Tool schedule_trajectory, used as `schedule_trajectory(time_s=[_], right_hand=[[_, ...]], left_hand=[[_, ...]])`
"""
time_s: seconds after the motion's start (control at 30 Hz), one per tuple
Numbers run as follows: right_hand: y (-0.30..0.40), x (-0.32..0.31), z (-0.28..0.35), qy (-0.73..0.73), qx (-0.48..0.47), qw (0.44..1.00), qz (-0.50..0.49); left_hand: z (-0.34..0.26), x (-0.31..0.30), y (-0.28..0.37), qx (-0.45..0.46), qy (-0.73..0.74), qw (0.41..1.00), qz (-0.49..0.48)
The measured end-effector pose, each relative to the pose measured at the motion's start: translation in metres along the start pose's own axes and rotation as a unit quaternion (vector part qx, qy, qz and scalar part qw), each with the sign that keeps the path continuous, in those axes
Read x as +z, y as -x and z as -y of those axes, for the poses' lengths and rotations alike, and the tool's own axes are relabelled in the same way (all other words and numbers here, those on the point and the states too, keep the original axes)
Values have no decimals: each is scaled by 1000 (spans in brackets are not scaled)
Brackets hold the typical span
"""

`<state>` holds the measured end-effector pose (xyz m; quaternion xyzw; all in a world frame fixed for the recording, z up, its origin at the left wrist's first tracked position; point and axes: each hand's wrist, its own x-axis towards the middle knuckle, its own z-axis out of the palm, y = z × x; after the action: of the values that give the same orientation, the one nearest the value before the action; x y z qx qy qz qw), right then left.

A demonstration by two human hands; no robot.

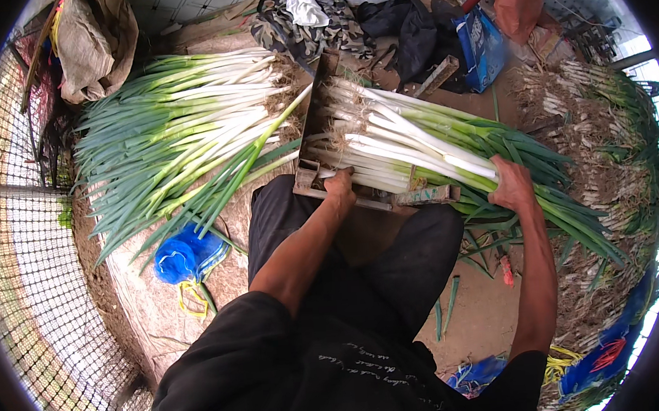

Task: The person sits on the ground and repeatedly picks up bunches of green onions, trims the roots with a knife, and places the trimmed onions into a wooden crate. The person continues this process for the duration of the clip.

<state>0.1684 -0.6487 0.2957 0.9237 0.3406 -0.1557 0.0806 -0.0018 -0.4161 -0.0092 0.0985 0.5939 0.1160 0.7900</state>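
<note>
Long green onions [381,121] lie in a low frame of metal and wood [426,196] across the front of my knees, roots against its upright metal plate [316,97]. My right hand [514,184] is closed around the green part of several stalks, whose white ends rest on the bundle. At the near left corner of the frame, my left hand [339,186] is curled at the white ends of the lower stalks; its fingertips are partly hidden, so whether it grips one is unclear. A large spread of green onions [186,129] lies left of the frame, roots toward it.
A blue mesh bag [187,254] with yellow cord lies at the left. Many more onions [595,147] cover the ground at the right. Behind the frame are camouflage cloth [346,29], dark cloth [409,34] and a blue bag [479,49]. Black netting [29,255] edges the left side.
</note>
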Motion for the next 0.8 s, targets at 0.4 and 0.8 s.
schedule_trajectory(time_s=[0.4, 0.8], right_hand=[[2, 14, -12, 20, -23, 1000, 6], [-3, 27, -11, 41, -51, 998, 10]], left_hand=[[-39, -23, -7, 314, -817, 484, 26], [-6, -70, -87, 488, -682, 524, 146]])
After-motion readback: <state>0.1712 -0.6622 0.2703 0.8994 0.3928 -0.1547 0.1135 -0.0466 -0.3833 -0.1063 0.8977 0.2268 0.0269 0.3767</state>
